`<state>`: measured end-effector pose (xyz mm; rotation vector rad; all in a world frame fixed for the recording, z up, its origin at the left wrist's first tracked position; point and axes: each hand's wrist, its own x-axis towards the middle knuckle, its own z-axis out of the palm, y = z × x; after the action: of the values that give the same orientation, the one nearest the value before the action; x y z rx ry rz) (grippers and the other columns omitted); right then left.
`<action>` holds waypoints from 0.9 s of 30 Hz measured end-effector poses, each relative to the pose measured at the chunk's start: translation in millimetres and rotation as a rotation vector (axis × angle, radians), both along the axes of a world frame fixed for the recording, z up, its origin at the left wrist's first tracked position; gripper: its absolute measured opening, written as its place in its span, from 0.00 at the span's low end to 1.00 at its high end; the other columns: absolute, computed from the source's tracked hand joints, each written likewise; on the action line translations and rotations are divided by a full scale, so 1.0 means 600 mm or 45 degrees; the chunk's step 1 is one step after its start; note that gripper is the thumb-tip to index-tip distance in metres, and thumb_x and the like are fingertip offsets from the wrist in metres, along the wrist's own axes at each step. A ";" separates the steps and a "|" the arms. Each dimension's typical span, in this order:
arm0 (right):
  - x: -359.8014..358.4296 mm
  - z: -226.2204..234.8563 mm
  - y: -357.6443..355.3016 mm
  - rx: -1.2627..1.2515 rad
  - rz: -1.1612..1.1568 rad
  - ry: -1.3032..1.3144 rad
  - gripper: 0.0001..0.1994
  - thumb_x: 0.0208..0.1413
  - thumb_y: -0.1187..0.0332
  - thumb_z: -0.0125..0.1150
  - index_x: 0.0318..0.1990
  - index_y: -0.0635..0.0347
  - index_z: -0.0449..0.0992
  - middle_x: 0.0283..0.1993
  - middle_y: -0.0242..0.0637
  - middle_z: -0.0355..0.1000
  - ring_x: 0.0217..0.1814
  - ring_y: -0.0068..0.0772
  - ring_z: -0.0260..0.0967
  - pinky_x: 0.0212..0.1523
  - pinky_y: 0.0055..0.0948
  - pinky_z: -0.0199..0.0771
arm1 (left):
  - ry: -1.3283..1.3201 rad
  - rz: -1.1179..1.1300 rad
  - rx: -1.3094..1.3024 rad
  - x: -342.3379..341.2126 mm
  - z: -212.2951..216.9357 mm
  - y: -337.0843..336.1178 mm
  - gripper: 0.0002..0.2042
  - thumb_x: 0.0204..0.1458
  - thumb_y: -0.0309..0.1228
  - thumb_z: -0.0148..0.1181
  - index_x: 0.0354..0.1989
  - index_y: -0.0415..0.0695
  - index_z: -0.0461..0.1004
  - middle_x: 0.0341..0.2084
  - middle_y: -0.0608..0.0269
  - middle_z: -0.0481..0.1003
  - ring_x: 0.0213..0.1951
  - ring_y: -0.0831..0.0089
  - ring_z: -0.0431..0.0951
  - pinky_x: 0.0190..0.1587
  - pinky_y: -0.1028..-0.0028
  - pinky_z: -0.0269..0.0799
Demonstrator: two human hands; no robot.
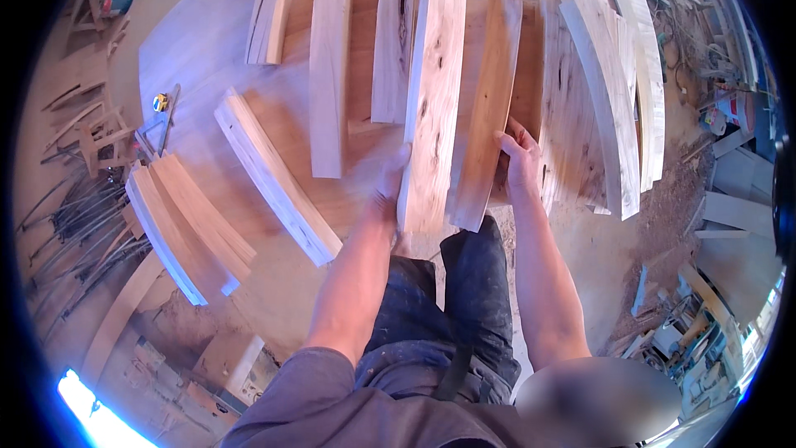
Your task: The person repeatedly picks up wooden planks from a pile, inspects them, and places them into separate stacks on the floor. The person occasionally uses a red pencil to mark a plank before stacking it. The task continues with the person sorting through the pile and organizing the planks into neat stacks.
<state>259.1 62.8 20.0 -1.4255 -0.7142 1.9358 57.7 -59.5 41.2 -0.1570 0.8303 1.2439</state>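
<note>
Two wooden planks stand side by side on a big wooden worktable (pixel 199 41), just in front of me. My left hand (pixel 390 184) presses against the left edge of the pale, knotty plank (pixel 433 91), its fingers blurred by motion. My right hand (pixel 521 159) grips the right edge of the darker, reddish plank (pixel 489 108) near its lower end. Both planks run away from me and their near ends hang over the table edge above my dark trousers.
More pale planks lie spread over the table: one (pixel 330 62) to the left, a slanted one (pixel 274 174), a curved stack (pixel 186 228) at the table's left edge, and curved boards (pixel 609 91) to the right. A yellow tape measure (pixel 161 102) lies at left. Sawdust and scrap cover the floor.
</note>
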 end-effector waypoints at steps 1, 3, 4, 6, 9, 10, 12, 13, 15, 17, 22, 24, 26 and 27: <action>0.002 -0.005 -0.001 0.009 0.012 -0.009 0.28 0.56 0.72 0.64 0.65 0.72 0.72 0.54 0.36 0.79 0.52 0.25 0.76 0.58 0.26 0.73 | -0.005 -0.021 -0.003 0.001 0.003 0.002 0.45 0.41 0.65 0.72 0.59 0.40 0.71 0.40 0.48 0.78 0.38 0.57 0.81 0.41 0.60 0.82; 0.003 -0.006 -0.002 0.023 0.021 -0.018 0.28 0.56 0.72 0.65 0.65 0.72 0.72 0.54 0.36 0.79 0.52 0.24 0.75 0.58 0.25 0.72 | -0.013 -0.064 -0.004 0.001 0.008 0.004 0.45 0.40 0.65 0.72 0.58 0.40 0.72 0.40 0.48 0.79 0.39 0.57 0.82 0.42 0.60 0.82; -0.001 -0.002 -0.002 0.027 0.018 -0.017 0.28 0.56 0.72 0.65 0.65 0.72 0.72 0.54 0.36 0.79 0.52 0.24 0.75 0.58 0.25 0.72 | -0.013 -0.085 -0.012 0.001 0.007 0.000 0.45 0.40 0.64 0.72 0.59 0.39 0.72 0.41 0.48 0.79 0.40 0.58 0.82 0.43 0.61 0.82; -0.004 0.000 -0.004 0.056 0.004 -0.017 0.28 0.55 0.71 0.66 0.65 0.72 0.72 0.52 0.36 0.79 0.51 0.24 0.75 0.57 0.25 0.73 | -0.014 -0.130 -0.021 -0.005 0.001 -0.007 0.45 0.41 0.63 0.72 0.60 0.38 0.72 0.42 0.50 0.80 0.41 0.60 0.82 0.47 0.64 0.81; -0.005 -0.002 -0.008 0.133 0.013 -0.178 0.30 0.53 0.68 0.69 0.64 0.72 0.72 0.49 0.36 0.80 0.48 0.25 0.76 0.54 0.26 0.74 | 0.240 -0.138 -0.028 -0.019 -0.005 -0.005 0.42 0.45 0.53 0.75 0.64 0.38 0.71 0.46 0.52 0.80 0.45 0.62 0.82 0.51 0.66 0.80; -0.004 0.002 -0.013 0.160 0.042 -0.337 0.31 0.52 0.67 0.70 0.64 0.72 0.72 0.48 0.37 0.80 0.47 0.26 0.76 0.53 0.27 0.75 | 0.527 -0.191 -0.048 -0.019 0.000 0.002 0.41 0.46 0.49 0.76 0.65 0.37 0.70 0.47 0.52 0.80 0.45 0.63 0.82 0.52 0.66 0.79; -0.006 0.013 -0.026 0.236 0.063 -0.609 0.33 0.51 0.64 0.72 0.64 0.72 0.72 0.45 0.37 0.81 0.45 0.27 0.77 0.51 0.28 0.76 | 1.097 -0.294 -0.083 -0.013 0.012 0.017 0.40 0.48 0.42 0.77 0.68 0.37 0.68 0.49 0.54 0.80 0.47 0.65 0.82 0.53 0.67 0.78; -0.013 0.023 -0.035 0.285 0.056 -0.723 0.34 0.50 0.62 0.73 0.63 0.72 0.72 0.43 0.38 0.81 0.44 0.27 0.77 0.50 0.28 0.77 | 1.390 -0.332 -0.184 -0.004 0.017 0.020 0.41 0.47 0.35 0.78 0.70 0.36 0.66 0.50 0.51 0.79 0.48 0.60 0.81 0.54 0.63 0.77; -0.029 0.048 -0.054 0.371 0.096 -1.018 0.36 0.48 0.58 0.75 0.62 0.71 0.72 0.44 0.42 0.80 0.43 0.33 0.78 0.52 0.32 0.77 | 1.924 -0.507 -0.305 0.022 0.046 0.023 0.42 0.46 0.35 0.78 0.70 0.35 0.64 0.51 0.47 0.78 0.49 0.56 0.80 0.55 0.60 0.76; -0.039 0.061 -0.068 0.535 0.173 -1.264 0.37 0.46 0.56 0.77 0.62 0.69 0.72 0.49 0.45 0.77 0.47 0.37 0.78 0.54 0.34 0.77 | 2.242 -0.510 -0.310 0.037 0.046 0.017 0.44 0.43 0.33 0.77 0.71 0.35 0.62 0.53 0.40 0.75 0.54 0.45 0.75 0.58 0.55 0.72; -0.067 0.064 -0.076 0.507 0.342 -1.478 0.40 0.45 0.51 0.77 0.64 0.62 0.69 0.57 0.47 0.71 0.53 0.45 0.76 0.55 0.42 0.77 | 2.351 -0.496 -0.214 0.055 0.010 -0.036 0.44 0.44 0.31 0.75 0.72 0.35 0.58 0.55 0.38 0.72 0.58 0.40 0.70 0.61 0.49 0.67; -0.069 0.058 -0.080 0.505 0.338 -1.481 0.40 0.46 0.49 0.76 0.64 0.60 0.68 0.55 0.46 0.69 0.54 0.45 0.75 0.54 0.44 0.77 | 2.291 -0.444 -0.212 0.060 0.002 -0.063 0.44 0.45 0.31 0.74 0.72 0.35 0.57 0.55 0.38 0.71 0.59 0.39 0.69 0.61 0.48 0.66; -0.070 0.058 -0.088 0.498 0.305 -1.435 0.40 0.47 0.49 0.76 0.64 0.61 0.68 0.54 0.46 0.69 0.54 0.45 0.75 0.53 0.44 0.77 | 2.229 -0.445 -0.248 0.063 0.004 -0.092 0.44 0.44 0.31 0.74 0.71 0.34 0.58 0.56 0.37 0.71 0.59 0.38 0.68 0.62 0.48 0.66; -0.069 0.052 -0.092 0.535 0.293 -1.440 0.40 0.48 0.49 0.75 0.65 0.61 0.67 0.53 0.46 0.68 0.53 0.45 0.75 0.53 0.45 0.77 | 2.197 -0.450 -0.264 0.064 0.003 -0.107 0.44 0.44 0.31 0.75 0.71 0.34 0.58 0.57 0.38 0.70 0.59 0.38 0.68 0.62 0.48 0.66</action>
<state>217.5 7.4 51.5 -2.1394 -1.7049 0.8477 96.1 -123.9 43.2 1.0119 2.3082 0.7154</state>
